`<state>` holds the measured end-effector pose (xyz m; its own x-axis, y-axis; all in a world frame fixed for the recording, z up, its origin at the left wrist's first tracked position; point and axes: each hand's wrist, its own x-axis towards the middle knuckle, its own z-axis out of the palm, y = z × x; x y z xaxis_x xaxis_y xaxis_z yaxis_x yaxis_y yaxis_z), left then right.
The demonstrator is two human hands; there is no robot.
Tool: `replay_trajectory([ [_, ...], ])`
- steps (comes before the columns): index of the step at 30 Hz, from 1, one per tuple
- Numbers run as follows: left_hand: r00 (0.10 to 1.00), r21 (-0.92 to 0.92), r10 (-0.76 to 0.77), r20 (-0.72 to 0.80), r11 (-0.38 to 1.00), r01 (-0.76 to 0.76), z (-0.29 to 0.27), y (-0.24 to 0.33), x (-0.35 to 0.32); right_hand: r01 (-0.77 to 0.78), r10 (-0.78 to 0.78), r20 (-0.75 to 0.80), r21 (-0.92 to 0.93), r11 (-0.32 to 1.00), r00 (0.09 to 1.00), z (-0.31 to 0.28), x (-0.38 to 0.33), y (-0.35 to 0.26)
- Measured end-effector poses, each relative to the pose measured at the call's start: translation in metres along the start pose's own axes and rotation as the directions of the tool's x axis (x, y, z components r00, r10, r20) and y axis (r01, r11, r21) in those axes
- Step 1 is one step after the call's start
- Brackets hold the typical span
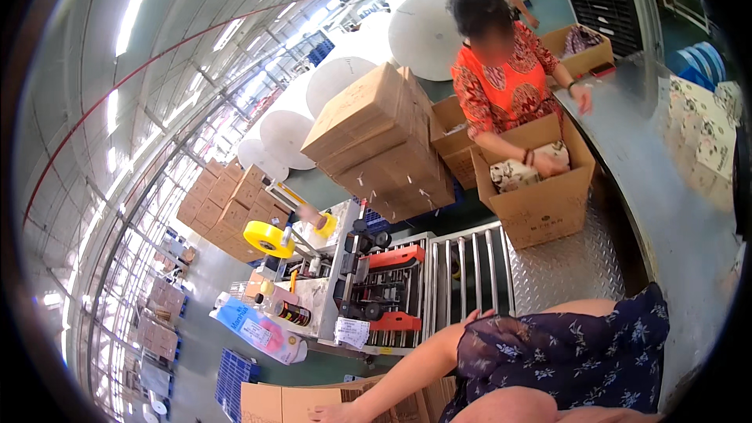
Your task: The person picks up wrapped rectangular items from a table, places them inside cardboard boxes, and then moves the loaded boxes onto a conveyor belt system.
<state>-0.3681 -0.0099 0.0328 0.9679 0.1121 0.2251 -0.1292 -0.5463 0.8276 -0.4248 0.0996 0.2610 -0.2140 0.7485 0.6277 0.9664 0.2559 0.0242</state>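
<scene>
My left hand reaches down at the lower edge of the head view and rests on the top flap of a brown cardboard carton. Its forearm runs up to a dark floral sleeve. Whether the fingers grip the flap is not clear. A bare limb shows at the bottom edge, but my right hand is out of the picture.
A person in an orange patterned top has a hand inside an open carton on a steel table. Nearby are a roller conveyor, a sealing machine with a yellow tape roll, stacked cartons and white paper rolls.
</scene>
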Motion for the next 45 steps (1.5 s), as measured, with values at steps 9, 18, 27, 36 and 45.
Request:
replay_trajectory([
  [9,0.999,-0.031,-0.051,-0.007,0.998,0.051,0.005,-0.007,-0.003,0.013,-0.015,0.073,0.032,0.999,0.997,0.010,-0.011,0.004],
  [18,1.000,-0.032,-0.030,-0.004,0.999,0.030,0.003,-0.004,-0.018,0.024,-0.025,0.055,0.031,0.999,0.998,0.009,-0.012,0.002],
  [27,1.000,-0.066,-0.014,0.022,0.998,0.016,0.017,0.000,-0.036,-0.040,0.039,-0.012,-0.086,0.996,0.999,-0.052,-0.035,0.006],
  [36,0.656,0.264,0.678,-0.332,0.734,-0.625,-0.136,0.175,0.012,-0.402,0.458,-0.560,0.229,0.886,0.690,-0.320,-0.203,-0.002],
  [45,0.237,0.835,0.907,-0.348,0.415,-0.362,-0.348,0.423,0.143,-0.599,0.776,-0.553,0.522,0.607,0.305,-0.425,-0.446,-0.155],
])
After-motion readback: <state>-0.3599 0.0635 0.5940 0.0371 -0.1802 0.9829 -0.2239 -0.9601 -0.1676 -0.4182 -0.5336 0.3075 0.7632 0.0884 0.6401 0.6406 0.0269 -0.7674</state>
